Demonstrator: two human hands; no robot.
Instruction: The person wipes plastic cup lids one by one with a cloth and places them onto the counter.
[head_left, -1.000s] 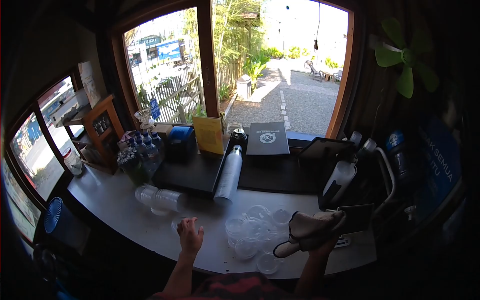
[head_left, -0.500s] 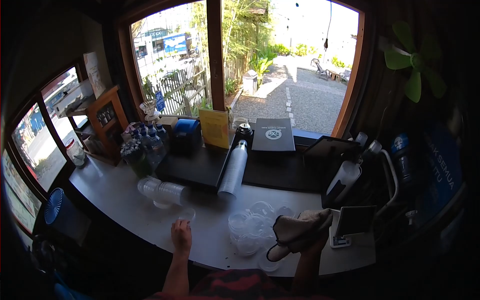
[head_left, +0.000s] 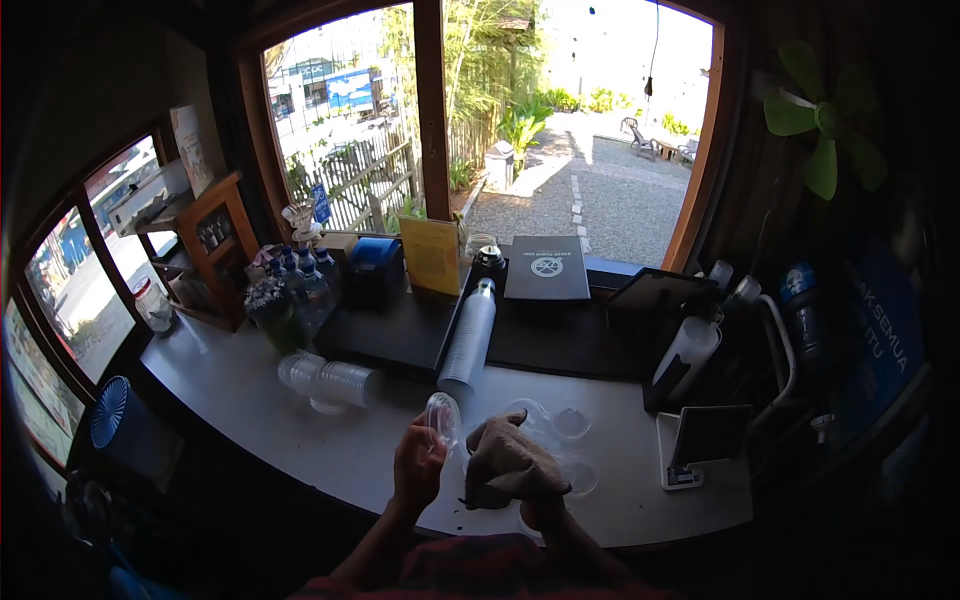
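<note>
My left hand (head_left: 419,462) grips a clear plastic lid (head_left: 443,420), tilted up on its edge above the counter. Close beside it on the right, my right hand (head_left: 543,510) holds a grey cloth (head_left: 510,461) with a dark edge; the cloth drapes over most of the fingers. Behind and under the cloth lie several loose clear lids (head_left: 571,424), partly hidden by it. A long stack of clear plastic cups (head_left: 467,340) rests on its side against the dark raised shelf. Another short run of clear plastic cups (head_left: 345,384) lies to the left.
A small scale-like device with a dark screen (head_left: 709,437) stands at the right of the white counter (head_left: 240,400). Bottles (head_left: 312,275), a yellow sign (head_left: 431,256) and a black menu folder (head_left: 547,268) line the back. A green fan (head_left: 824,120) hangs at upper right.
My left hand has risen and moved right, lifting a lid off the counter. My right hand has brought the cloth left, over the loose lids and close to my left hand.
</note>
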